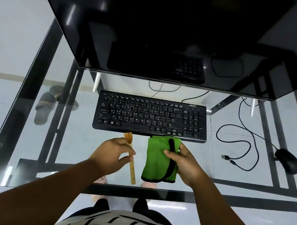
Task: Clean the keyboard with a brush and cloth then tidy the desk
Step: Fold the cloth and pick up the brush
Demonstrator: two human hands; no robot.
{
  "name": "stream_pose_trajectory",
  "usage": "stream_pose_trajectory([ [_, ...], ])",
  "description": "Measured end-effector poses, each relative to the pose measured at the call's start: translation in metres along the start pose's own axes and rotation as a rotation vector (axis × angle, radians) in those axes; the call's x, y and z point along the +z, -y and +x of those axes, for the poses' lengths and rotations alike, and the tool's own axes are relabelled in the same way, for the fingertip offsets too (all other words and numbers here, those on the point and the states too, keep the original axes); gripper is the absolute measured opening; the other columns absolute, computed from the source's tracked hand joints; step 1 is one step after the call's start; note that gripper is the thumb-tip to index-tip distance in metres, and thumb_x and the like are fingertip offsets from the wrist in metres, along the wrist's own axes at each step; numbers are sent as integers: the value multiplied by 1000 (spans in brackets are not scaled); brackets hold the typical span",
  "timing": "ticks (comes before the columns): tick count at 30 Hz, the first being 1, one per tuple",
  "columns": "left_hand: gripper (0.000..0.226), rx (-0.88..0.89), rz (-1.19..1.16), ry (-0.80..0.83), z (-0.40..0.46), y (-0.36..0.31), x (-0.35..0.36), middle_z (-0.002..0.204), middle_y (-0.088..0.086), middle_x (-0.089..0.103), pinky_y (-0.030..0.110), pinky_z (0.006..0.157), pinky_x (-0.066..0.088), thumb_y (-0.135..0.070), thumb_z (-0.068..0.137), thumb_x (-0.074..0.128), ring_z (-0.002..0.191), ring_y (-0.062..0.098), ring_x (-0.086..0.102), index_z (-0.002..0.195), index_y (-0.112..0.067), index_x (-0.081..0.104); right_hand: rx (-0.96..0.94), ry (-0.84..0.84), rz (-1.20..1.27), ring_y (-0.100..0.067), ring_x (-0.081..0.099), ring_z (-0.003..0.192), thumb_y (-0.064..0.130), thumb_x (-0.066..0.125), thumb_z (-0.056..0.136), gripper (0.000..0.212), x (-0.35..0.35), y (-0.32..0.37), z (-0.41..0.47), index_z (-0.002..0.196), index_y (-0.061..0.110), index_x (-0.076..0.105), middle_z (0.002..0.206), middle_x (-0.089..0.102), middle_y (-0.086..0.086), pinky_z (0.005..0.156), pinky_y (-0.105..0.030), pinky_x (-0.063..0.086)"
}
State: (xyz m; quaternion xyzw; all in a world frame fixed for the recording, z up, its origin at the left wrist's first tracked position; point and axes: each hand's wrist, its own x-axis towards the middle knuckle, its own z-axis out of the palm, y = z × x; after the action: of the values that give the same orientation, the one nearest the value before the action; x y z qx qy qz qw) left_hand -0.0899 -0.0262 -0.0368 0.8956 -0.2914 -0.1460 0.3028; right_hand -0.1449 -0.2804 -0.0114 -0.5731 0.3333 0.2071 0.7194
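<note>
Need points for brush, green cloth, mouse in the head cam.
brush (132, 165), head view, on the bamboo handle below the left hand.
green cloth (156, 158), head view, on the green face left of the black strip.
mouse (288, 160), head view, on its back.

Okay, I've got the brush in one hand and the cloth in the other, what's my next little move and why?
Probably lift the brush forward onto the keyboard. Your left hand already pinches its handle, the bristles point at the keys just short of the front edge, and your right hand only holds the folded green cloth, which likely comes after brushing.
</note>
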Motion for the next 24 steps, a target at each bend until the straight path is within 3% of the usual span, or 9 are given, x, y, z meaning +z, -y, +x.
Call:
stream_pose_trajectory([
  [7,16,-44,-37,10,-1,-2,2,100,-11,67,15,79,42,-32,83,70,86,6,62,98,-30,76,-40,-48,-110,-27,68,105,4,66,89,33,-4,-3,4,118,19,60,113,71,-9,97,-51,51],
  [12,23,-146,-158,-84,1,-12,-2,82,-15,62,13,67,44,-41,87,56,68,0,56,96,-28,72,-55,52,-14,-27,68,108,-4,58,92,33,-3,2,-4,120,13,59,118,70,-12,90,-42,55],
  [14,17,-226,-307,-117,4,-19,-3,78,-14,65,12,66,44,-38,90,60,70,4,59,95,-26,71,-59,95,26,-28,67,110,-4,57,92,34,-2,5,-7,123,11,57,119,69,-12,88,-41,56],
  [18,9,-449,-725,57,10,-30,-12,91,-4,74,23,82,52,-29,89,68,86,12,68,96,-26,73,-82,143,66,-33,62,117,-3,56,92,39,4,13,-7,129,9,53,126,65,-15,96,-48,51],
  [24,25,-524,-945,171,14,-41,-22,82,3,69,13,63,46,-25,81,76,69,7,62,98,-8,72,-129,185,76,-35,61,117,-3,57,91,41,23,23,-8,130,6,52,127,63,-19,93,-46,53],
])
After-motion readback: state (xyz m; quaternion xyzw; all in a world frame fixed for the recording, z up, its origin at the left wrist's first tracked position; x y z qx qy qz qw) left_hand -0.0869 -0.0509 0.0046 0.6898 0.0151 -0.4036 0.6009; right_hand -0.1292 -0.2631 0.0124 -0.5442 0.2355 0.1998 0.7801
